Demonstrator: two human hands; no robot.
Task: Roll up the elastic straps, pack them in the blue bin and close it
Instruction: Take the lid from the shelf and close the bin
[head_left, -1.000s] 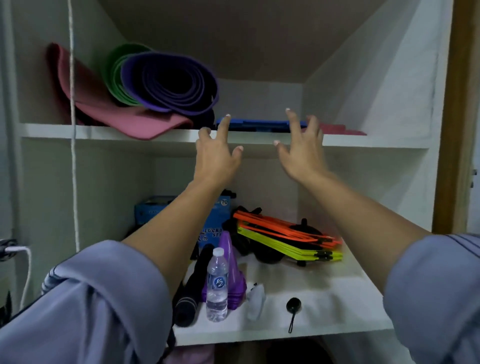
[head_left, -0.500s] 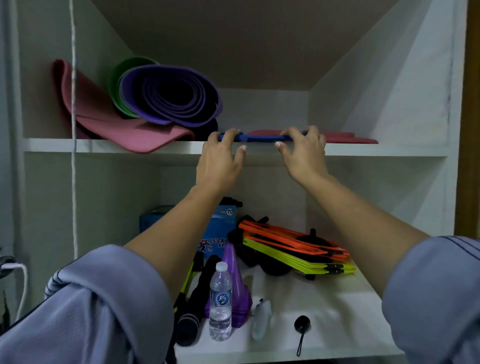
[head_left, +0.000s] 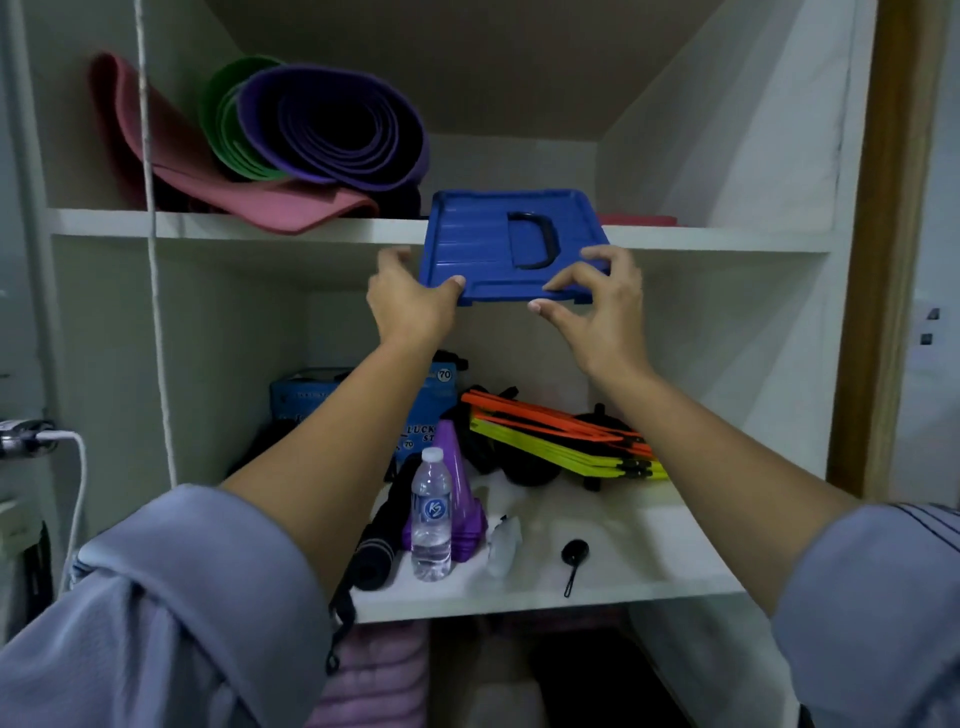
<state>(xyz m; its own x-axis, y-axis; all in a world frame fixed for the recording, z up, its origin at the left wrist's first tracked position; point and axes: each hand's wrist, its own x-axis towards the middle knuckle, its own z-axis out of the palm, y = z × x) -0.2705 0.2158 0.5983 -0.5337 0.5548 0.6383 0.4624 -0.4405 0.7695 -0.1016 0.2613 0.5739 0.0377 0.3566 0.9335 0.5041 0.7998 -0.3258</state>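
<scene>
A flat blue plastic lid (head_left: 483, 244) with a black handle (head_left: 535, 241) on top tilts toward me, half off the upper shelf (head_left: 234, 228). My left hand (head_left: 410, 301) grips its near left corner, thumb on top. My right hand (head_left: 597, 306) pinches the near right edge between thumb and fingers. No blue bin body and no elastic straps show in this view.
Rolled purple, green and pink mats (head_left: 291, 140) lie on the upper shelf left of the lid. The lower shelf (head_left: 649, 577) holds a water bottle (head_left: 431, 519), purple cones (head_left: 457, 493), an orange-and-yellow folded ladder (head_left: 561, 441) and a blue box (head_left: 311, 395). A white cord (head_left: 150, 234) hangs at left.
Both hands took hold of the blue lid at the shelf edge and have drawn it out toward me, its near edge now tipped downward below the shelf.
</scene>
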